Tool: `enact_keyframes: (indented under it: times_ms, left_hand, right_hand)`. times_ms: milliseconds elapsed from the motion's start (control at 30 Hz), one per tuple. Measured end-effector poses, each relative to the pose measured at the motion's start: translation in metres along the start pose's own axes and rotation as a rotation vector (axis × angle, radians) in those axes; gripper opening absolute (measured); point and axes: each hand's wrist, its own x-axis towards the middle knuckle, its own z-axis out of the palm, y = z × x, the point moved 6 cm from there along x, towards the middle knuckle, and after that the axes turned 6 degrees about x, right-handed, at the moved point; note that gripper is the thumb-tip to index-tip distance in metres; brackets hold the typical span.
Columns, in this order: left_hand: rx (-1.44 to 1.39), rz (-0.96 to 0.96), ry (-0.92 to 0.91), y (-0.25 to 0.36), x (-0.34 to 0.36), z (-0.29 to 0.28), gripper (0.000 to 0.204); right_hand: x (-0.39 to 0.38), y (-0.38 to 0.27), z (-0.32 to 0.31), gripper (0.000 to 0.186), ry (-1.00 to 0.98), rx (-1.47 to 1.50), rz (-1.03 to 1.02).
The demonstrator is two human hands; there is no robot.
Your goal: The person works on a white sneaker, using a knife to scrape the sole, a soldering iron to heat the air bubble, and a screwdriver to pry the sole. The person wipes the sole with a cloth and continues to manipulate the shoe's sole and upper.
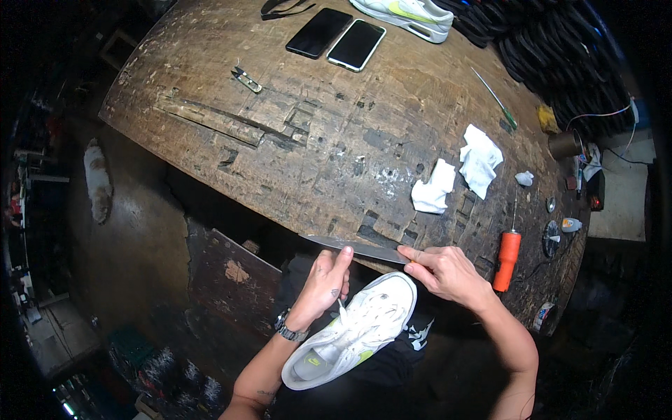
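Spanning btwn L hand (325, 281) & R hand (446, 271): knife (374, 252), pinched in both.

Head view: wide fisheye, worn on the head, picture upright. Lens sits above the near side of the wooden workbench (308, 164), facing steeply down and forward over its top. Bench lies slantwise in frame; its right end bows with the lens. Range close: left hand (325, 283) and right hand (446, 271) both in view at the bench's near edge. Coverage runs past the bench to floor (140, 245) on its left.
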Motion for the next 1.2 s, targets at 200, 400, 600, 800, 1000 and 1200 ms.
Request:
enact_keyframes:
  times_ms: [200,400,600,800,1000,1200]
  left_hand:
    - [-0.180,-0.037,-0.049,-0.006,0.002,0.002,0.046]
    - [-0.452,0.070,-0.231,0.009,-0.012,-0.005,0.024]
    - [-0.401,0.306,-0.275,0.042,-0.028,0.006,0.014]
    - [-0.402,0.294,-0.221,0.063,-0.039,0.019,0.015]
    - [-0.450,0.328,-0.130,0.070,-0.040,0.021,0.006]
    - [-0.702,0.166,-0.120,0.058,-0.035,0.033,0.016]
  right_hand:
    - [0.000,-0.002,-0.001,0.038,0.125,-0.159,-0.016]
    - [0.003,0.000,-0.009,0.042,0.468,-0.189,0.012]
    - [-0.001,0.002,0.005,0.044,0.541,-0.226,0.012]
    - [-0.024,-0.030,-0.010,0.031,0.669,0.005,-0.062]
    - [-0.031,-0.063,0.020,0.055,0.477,0.478,-0.303]
    - [-0.037,-0.068,0.026,0.062,0.657,0.097,-0.487]
